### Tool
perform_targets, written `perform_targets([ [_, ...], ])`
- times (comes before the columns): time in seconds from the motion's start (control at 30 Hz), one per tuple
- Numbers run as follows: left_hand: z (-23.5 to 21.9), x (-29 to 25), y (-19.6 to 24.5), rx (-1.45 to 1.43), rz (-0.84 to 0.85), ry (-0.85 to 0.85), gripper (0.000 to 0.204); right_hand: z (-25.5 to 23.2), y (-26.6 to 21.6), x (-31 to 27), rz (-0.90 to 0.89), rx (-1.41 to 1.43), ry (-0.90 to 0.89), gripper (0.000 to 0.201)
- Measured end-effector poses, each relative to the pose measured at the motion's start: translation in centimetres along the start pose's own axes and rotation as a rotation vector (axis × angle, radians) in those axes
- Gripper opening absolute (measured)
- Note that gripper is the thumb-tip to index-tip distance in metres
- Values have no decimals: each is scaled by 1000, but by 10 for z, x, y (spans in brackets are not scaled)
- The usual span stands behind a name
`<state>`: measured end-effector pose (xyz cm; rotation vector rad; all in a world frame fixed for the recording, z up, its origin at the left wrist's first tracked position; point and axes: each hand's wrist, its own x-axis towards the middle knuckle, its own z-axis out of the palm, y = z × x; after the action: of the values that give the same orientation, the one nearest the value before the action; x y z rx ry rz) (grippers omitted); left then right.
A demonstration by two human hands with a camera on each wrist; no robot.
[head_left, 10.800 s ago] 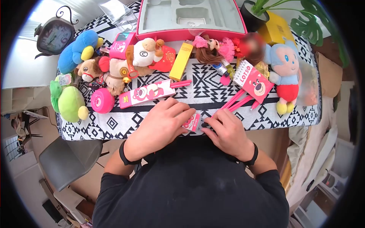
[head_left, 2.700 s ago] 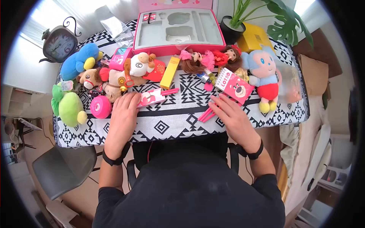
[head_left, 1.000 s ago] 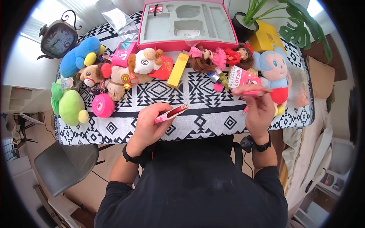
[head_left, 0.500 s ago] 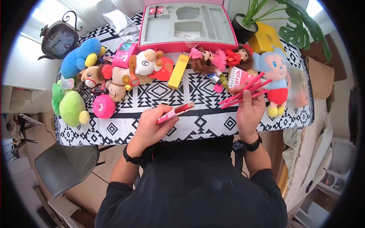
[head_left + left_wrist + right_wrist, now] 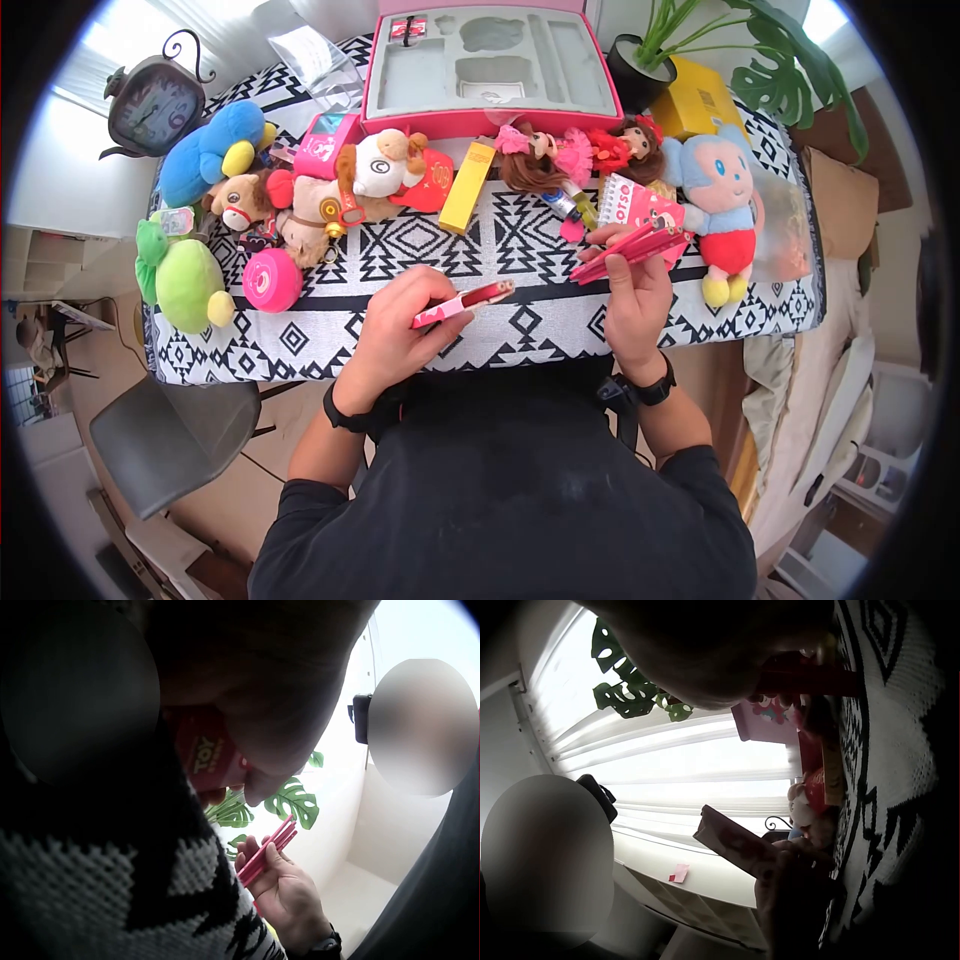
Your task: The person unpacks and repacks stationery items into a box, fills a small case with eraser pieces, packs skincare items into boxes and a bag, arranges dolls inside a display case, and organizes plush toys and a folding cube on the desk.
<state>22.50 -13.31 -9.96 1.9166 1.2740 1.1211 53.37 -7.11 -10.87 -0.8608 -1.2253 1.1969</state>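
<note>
My left hand [image 5: 400, 318] grips a slim pink-and-white pencil box [image 5: 462, 303], its open end turned right, with a couple of pencil ends showing there. In the left wrist view the dark box [image 5: 210, 754] carries the words "TOY STORY"; the right wrist view shows the box [image 5: 735, 840] tilted in my fingers. Several pink pencils [image 5: 632, 250] lie as a bunch in my right hand [image 5: 638, 310], the thumb pressed across them. They are over the patterned cloth, in front of a spiral LOTSO notepad [image 5: 624, 200], which they partly cover in the head view.
A large pink box with a grey moulded insert [image 5: 420, 75] stands at the back. Plush toys line the left, among them a green one [image 5: 185, 285], beside a round pink case [image 5: 272, 281]. A yellow carton [image 5: 467, 187], dolls [image 5: 630, 150] and a blue-headed plush [image 5: 728, 250] flank my right side.
Both hands lay open over the pencil box and pencils 2.7 seconds ago, and they hold these now. My right hand has since come left and lower, the spread pencils drawn into a tighter bunch.
</note>
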Motion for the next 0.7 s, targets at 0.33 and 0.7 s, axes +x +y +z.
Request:
perform_targets([
  [0.33,-1,-2,7,138,26,41,55,-12,11,-1,-6,-47,71,21],
  [0.7,-5,6,14,369,25,-119,56,4,13,11,65,306,133,23],
])
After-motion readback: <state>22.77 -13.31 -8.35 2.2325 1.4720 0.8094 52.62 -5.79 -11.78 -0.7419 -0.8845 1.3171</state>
